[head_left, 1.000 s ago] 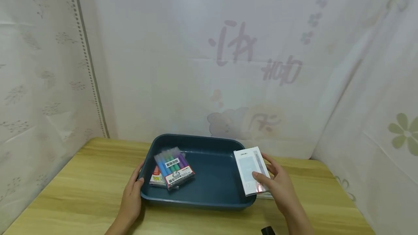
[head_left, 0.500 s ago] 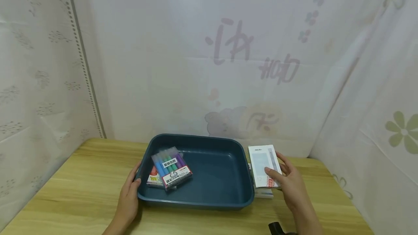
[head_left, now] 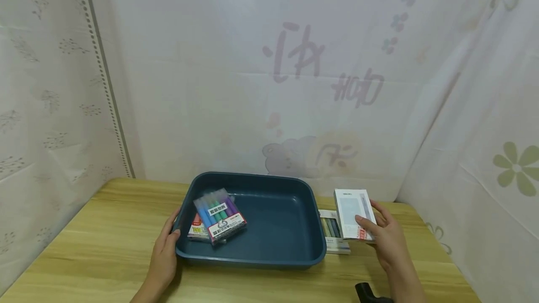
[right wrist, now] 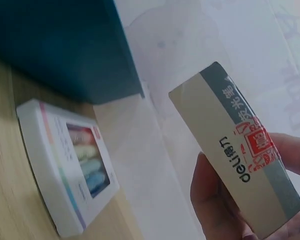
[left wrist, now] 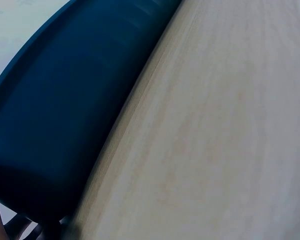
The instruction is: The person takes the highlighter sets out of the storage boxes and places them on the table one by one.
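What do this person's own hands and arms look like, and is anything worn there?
The left hand and right hand are bare, without gloves; no sleeves show. A black, curved piece with a rounded end appears beside the right forearm, perhaps worn there.

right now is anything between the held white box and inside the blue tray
Yes, the right wall of the tray stands between the white box and the inside; the windowed pack lies lower, on the table beside that wall.
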### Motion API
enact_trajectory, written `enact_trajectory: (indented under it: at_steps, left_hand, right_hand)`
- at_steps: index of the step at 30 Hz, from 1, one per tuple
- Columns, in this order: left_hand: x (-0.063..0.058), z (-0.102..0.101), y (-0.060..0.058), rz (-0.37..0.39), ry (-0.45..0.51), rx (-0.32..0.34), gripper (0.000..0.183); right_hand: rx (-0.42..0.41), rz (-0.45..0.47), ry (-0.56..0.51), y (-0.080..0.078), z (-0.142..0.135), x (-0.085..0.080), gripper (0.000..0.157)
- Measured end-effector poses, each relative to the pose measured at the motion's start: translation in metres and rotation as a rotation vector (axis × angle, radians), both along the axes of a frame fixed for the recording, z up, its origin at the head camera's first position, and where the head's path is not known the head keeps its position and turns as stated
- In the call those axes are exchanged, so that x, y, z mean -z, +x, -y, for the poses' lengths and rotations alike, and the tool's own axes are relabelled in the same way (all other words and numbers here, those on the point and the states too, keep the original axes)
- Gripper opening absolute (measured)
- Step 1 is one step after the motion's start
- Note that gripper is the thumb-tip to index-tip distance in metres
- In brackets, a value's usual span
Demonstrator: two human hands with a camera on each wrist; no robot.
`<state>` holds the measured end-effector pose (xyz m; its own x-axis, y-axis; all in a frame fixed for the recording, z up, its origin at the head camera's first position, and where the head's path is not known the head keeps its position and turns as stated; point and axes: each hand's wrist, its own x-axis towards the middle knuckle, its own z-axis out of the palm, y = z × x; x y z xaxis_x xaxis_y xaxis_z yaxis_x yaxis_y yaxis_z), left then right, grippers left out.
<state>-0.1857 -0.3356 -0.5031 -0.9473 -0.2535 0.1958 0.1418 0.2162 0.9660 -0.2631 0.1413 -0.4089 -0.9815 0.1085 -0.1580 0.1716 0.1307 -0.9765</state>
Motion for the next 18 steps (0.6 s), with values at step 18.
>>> enact_trajectory:
  at_steps: [18]
  left_hand:
    - [-0.003,0.000,-0.001,0.038,-0.007,-0.001,0.051]
  right_hand:
    - [0.138,0.039,-0.031,-0.009,-0.017,0.020,0.083]
